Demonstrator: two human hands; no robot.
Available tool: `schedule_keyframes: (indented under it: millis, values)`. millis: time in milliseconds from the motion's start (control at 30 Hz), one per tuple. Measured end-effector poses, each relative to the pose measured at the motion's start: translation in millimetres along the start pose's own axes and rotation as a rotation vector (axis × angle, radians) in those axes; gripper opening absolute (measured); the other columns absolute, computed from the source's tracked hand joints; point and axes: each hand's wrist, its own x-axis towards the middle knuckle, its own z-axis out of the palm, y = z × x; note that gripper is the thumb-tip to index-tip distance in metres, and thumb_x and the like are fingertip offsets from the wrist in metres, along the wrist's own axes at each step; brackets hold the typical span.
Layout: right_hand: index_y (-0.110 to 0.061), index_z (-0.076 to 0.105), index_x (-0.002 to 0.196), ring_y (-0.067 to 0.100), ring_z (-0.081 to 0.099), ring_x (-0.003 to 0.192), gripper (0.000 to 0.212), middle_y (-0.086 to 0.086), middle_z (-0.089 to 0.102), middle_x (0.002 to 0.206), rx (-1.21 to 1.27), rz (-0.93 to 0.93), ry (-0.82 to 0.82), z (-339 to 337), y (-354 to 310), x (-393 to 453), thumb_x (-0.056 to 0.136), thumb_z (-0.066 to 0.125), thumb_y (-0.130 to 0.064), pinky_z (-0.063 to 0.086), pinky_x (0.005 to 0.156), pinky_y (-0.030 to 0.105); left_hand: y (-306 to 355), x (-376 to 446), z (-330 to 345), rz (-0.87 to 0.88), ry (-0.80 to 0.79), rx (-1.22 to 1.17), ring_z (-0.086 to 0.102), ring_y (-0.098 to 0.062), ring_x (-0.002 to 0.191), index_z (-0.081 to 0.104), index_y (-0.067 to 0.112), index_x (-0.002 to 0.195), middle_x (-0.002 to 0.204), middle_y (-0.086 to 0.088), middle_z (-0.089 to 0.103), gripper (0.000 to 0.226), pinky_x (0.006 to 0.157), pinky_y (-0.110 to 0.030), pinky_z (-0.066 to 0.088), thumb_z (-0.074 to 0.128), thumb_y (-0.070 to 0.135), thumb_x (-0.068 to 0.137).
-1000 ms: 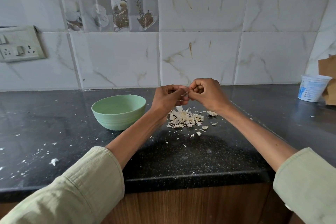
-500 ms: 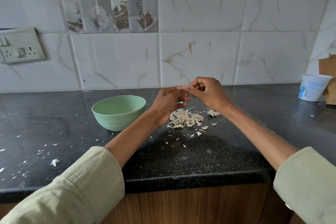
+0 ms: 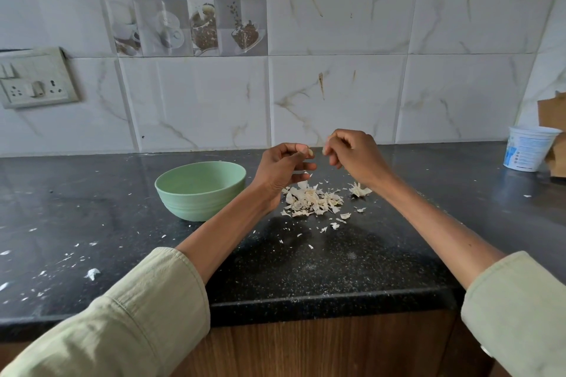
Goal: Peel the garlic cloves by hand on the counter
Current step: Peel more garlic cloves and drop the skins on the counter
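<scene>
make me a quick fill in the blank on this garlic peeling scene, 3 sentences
1. The bowl beside the left hand is ____ in colour.
2. The pile of garlic skins lies on the black ____.
3. The white tub stands at the far ____ of the counter, beyond the right hand.

Missing words: green; counter; right

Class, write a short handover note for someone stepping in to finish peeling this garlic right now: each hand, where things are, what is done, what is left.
Left hand: pinches a garlic clove at its fingertips, above the counter.
Right hand: pinches a small scrap of skin, apart from the left hand.
Peel pile lies on the counter below the hands; green bowl stands to its left, contents not visible.
Done: many skins shed.
Left: whether this clove is fully bare is unclear; check it, then probably set it in the bowl.
</scene>
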Motion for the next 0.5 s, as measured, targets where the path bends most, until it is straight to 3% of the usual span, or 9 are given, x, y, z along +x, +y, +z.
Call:
schedule_keyframes:
  millis: [133, 267, 400, 500]
  values:
    - [-0.021, 0.068, 0.077, 0.015, 0.062, 0.060, 0.022, -0.005, 0.068, 0.065, -0.209, -0.058, -0.065, -1, 12, 2, 0.095, 0.077, -0.030, 0.050, 0.064, 0.034, 1, 0, 0, -0.017, 0.016, -0.024, 0.075, -0.015, 0.080, 0.068, 0.000, 0.118, 0.100, -0.008, 0.078, 0.021, 0.064, -0.022, 0.057, 0.069, 0.013, 0.101]
    - [-0.033, 0.063, 0.099, 0.019, 0.067, 0.077, 0.033, -0.007, 0.069, 0.083, -0.194, -0.057, -0.229, 0, 13, 1, 0.081, 0.089, -0.028, 0.056, 0.075, 0.048, 1, 1, 0, 0.001, 0.024, -0.046, 0.075, -0.017, 0.080, 0.067, 0.003, 0.109, 0.095, -0.011, 0.076, 0.010, 0.066, -0.024, 0.058, 0.069, 0.006, 0.100]
    - [-0.030, 0.065, 0.106, 0.015, 0.066, 0.080, 0.023, -0.004, 0.070, 0.093, -0.044, -0.118, -0.168, 3, 5, 2, 0.089, 0.078, -0.035, 0.055, 0.072, 0.031, 1, 1, -2, 0.048, 0.036, -0.060, 0.076, -0.020, 0.084, 0.064, 0.003, 0.109, 0.098, -0.017, 0.074, 0.015, 0.071, -0.027, 0.060, 0.071, -0.001, 0.096]
    - [-0.027, 0.070, 0.103, 0.008, 0.061, 0.074, 0.011, -0.005, 0.070, 0.091, -0.043, -0.157, -0.101, 5, 4, 2, 0.095, 0.077, -0.024, 0.051, 0.069, 0.023, 0, 1, -2, 0.074, 0.026, -0.033, 0.075, -0.023, 0.089, 0.064, 0.004, 0.111, 0.100, -0.018, 0.073, 0.024, 0.080, -0.033, 0.062, 0.076, -0.003, 0.092]
